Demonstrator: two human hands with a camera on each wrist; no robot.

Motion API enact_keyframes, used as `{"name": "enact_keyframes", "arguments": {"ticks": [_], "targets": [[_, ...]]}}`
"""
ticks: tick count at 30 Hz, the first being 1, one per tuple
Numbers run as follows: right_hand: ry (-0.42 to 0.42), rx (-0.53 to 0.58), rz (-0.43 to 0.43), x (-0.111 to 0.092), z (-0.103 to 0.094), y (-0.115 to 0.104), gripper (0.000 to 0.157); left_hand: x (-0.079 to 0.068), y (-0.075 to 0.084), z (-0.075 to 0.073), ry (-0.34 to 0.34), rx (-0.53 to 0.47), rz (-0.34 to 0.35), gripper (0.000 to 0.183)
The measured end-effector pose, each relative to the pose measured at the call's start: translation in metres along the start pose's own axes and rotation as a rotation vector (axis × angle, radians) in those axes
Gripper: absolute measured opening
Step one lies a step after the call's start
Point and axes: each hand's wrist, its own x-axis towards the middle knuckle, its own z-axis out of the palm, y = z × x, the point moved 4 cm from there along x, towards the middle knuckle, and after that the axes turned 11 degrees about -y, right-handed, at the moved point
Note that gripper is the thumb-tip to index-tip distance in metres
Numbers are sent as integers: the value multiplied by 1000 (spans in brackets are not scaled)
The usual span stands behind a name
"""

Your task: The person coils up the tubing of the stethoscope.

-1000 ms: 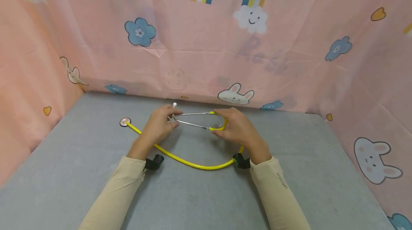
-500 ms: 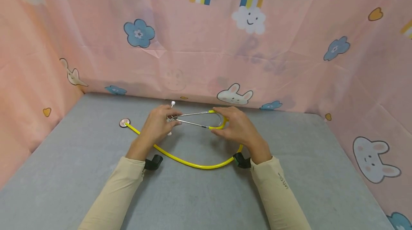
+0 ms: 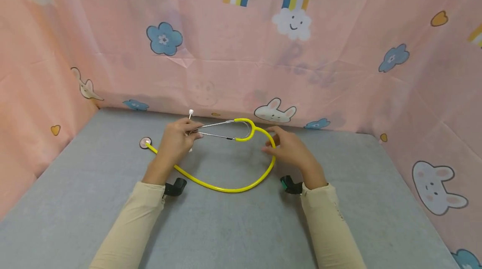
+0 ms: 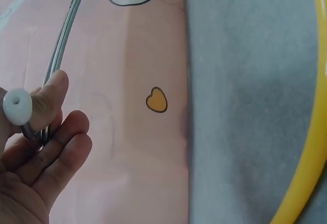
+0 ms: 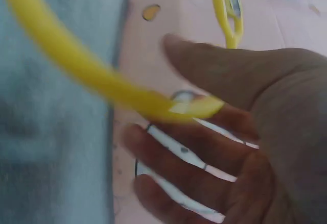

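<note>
A stethoscope with yellow tubing (image 3: 229,190) stretches between both hands in the head view. My left hand (image 3: 176,140) pinches its metal ear tubes (image 3: 216,135) between thumb and fingers, close to the ear-tip end. One white ear tip (image 4: 17,106) shows beside the thumb in the left wrist view. At the far left, the round chest piece (image 3: 145,142) lies on the table. My right hand (image 3: 295,149) has its thumb and fingers spread apart around the tubing, just past the yellow fork. In the right wrist view the tubing (image 5: 71,60) passes between them, not gripped.
The grey table (image 3: 241,235) spreads under both arms. A pink printed cloth (image 3: 226,68) hangs along its back edge and at both sides. A small black device (image 3: 175,187) sits at the left wrist, another black device (image 3: 291,185) at the right.
My right hand has let go of the yellow fork and moved a little right. The left hand has shifted left and slightly away, taking the ear tubes and fork with it.
</note>
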Motion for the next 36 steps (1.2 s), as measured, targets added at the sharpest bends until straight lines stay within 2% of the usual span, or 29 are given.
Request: {"name": "enact_keyframes", "arguments": {"ticks": [3,5,10,14,17,20,23,27,31,36], "targets": [[-54,72,30,-1,-1,12,36,0,-1,-4,32,-15,-14,24],[-58,126,20,-1,-3,18,26,0,-2,-6,43,-18,-24,23],[53,285,14,-4,-11,26,28,0,-4,-6,43,-10,-30,23],[127,328,34,-7,-17,35,32,1,-5,-5,33,-16,-30,24],[156,316,53,-9,-20,43,34,1,-4,-4,19,-37,-36,24],[221,275,97,-12,-25,48,34,1,-3,-3,9,-60,-46,24],[317,204,149,-16,-30,48,35,1,-1,-2,13,-76,-38,25],[458,148,152,-18,-35,41,31,2,2,-1,36,-85,10,25],[576,153,91,-20,-38,33,29,2,3,-2,76,-93,57,24],[710,184,-48,-25,-45,26,26,1,1,-5,97,-114,74,23]]}}
